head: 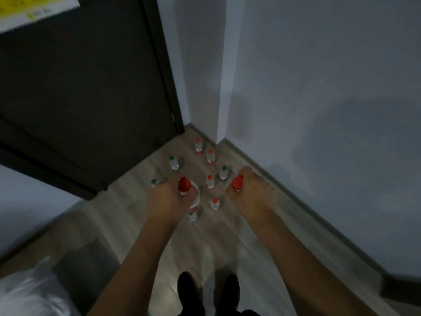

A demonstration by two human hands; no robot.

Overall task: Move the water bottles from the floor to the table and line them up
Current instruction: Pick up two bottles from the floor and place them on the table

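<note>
Over the floor corner, both arms reach down and forward; left hand [169,193] is curled round the neck of a red-capped bottle [185,186], cap poking up past the fingers, body hanging below with its label partly visible; right hand [249,190] is curled round a second red-capped bottle [237,183], only cap and a bit of neck showing, rest hidden under the hand; frame is motion-blurred so exact finger placement can't be told; whether the two held bottles are off the floor yet can't be told either, though they sit nearer the camera than the rest.

Bottles left on the floor [141,236]: red caps at [198,145], [210,156], [210,181] and [215,203]; green caps at [174,162], [224,172] and [154,182], the last just beside the left hand; one more clear bottle [192,216] partly hidden under the left-hand bottle, cap colour not visible; all upright, loosely scattered, apart from each other.

Around: dark door [79,99] to the left, grey wall corner [222,87] behind the bottles, skirting board along the right; dark shoes [189,290] at bottom; pale plastic-looking thing [29,290] bottom left, blurred; table not in view.

Step, judged: pickup stage, two bottles grasped, most still to go; next move calls for lifting straight up to clear the standing neighbours, turning toward the table, setting both down upright in a row; risk is knocking the green-capped one by the left hand.
</note>
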